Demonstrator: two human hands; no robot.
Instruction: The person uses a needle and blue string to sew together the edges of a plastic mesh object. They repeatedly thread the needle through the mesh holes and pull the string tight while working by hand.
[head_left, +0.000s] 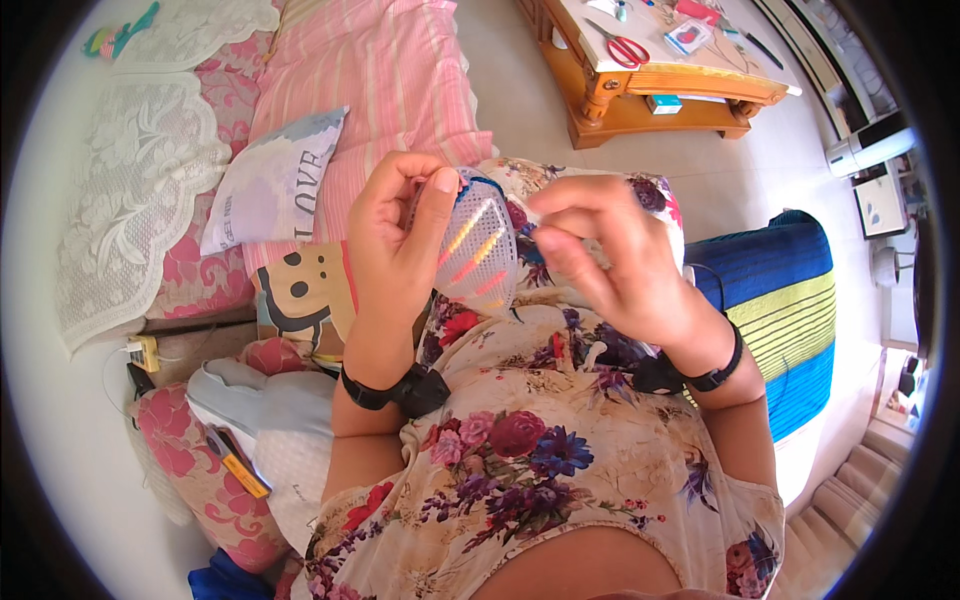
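My left hand (409, 225) pinches the upper left edge of an oval plastic mesh canvas (487, 232) between thumb and fingers. Stripes of white, yellow and pink yarn run diagonally over the mesh, and dark blue yarn lies along its top edge. My right hand (600, 247), a little blurred, is just right of the mesh with thumb and forefinger close together. Whether a needle or yarn is between those fingertips cannot be told. Below the hands lies the flowered fabric of my clothing (525, 352). A black band is on each wrist.
A wooden coffee table (697, 79) at the upper right bears red-handled scissors (627, 52) and small packages. The sofa at left holds a striped pink cover (375, 75), a printed cushion (277, 180) and a yellow-black tool (244, 469). A blue-green striped cloth (780, 322) covers something at right.
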